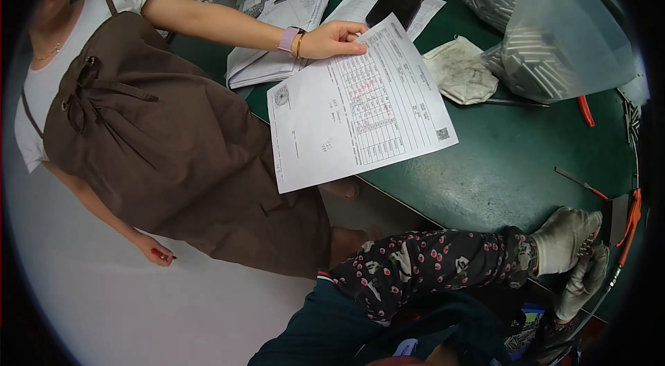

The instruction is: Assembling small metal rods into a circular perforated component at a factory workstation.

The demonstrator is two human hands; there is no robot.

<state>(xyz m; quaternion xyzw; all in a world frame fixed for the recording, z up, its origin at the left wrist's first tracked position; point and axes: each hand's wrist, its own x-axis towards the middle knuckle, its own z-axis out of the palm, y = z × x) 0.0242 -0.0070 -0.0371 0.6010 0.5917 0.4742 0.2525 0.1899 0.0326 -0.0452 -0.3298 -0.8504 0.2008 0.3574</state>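
At the right edge of the table my left hand [564, 236], in a soiled white glove, reaches in from a dark floral sleeve [443, 262]. Just below it is my right hand [583, 286], gloved the same way. Their fingers are bent and meet near a small dark-and-metal piece [589, 243] too small to name. Beyond the fingertips stands a grey block [615, 219], beside an orange-handled tool [632, 224] with a hose running down from it. A thin file-like tool with a red end [580, 182] lies on the table farther off.
A person in a brown apron [173, 137] stands at left, holding a printed sheet [312, 117] over the green table [478, 186] and a red pen [161, 254]. Clear bags of metal pins [537, 65], a soiled cloth [460, 72], a black phone [398, 0] and papers [284, 65] lie beyond.
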